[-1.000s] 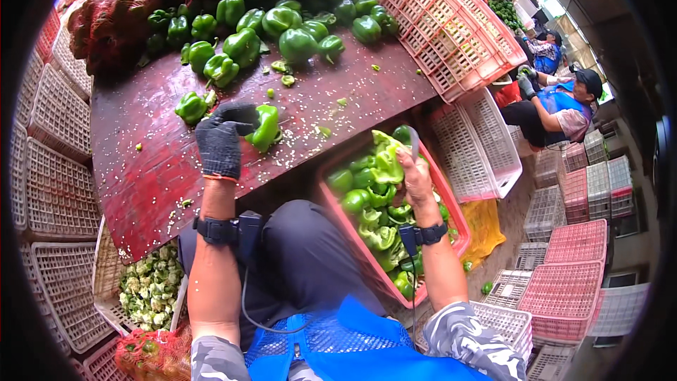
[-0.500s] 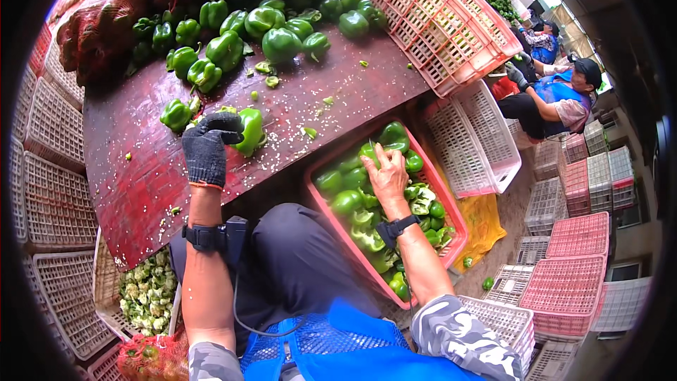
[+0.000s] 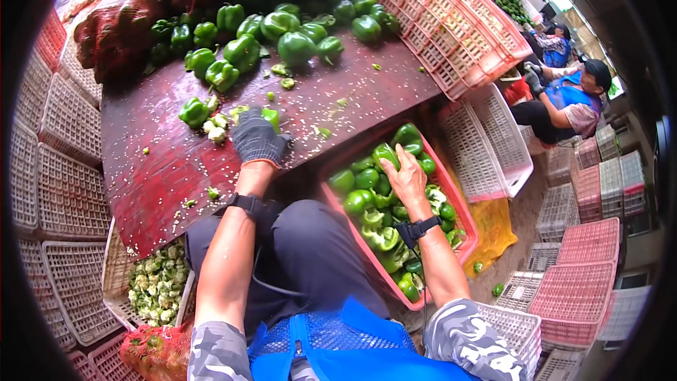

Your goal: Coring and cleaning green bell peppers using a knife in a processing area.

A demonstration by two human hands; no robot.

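Pepper (image 3: 271,117) under my gloved left hand (image 3: 258,138) seems light, firm and slick; I grip its body. My right hand (image 3: 407,178) rests open on peppers in the crate (image 3: 462,201).

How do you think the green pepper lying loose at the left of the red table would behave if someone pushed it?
The green pepper looks lumpy and lobed, so it would probably wobble rather than roll far. Its skin looks glossy, so perhaps slippery. The wet red table might let it slide.

Red mesh sacks (image 3: 120,21) lie bulging at the table's far left corner (peppers spill beside them); another red mesh sack (image 3: 151,353) sits low by the left knee. No labels, signs or screens show.
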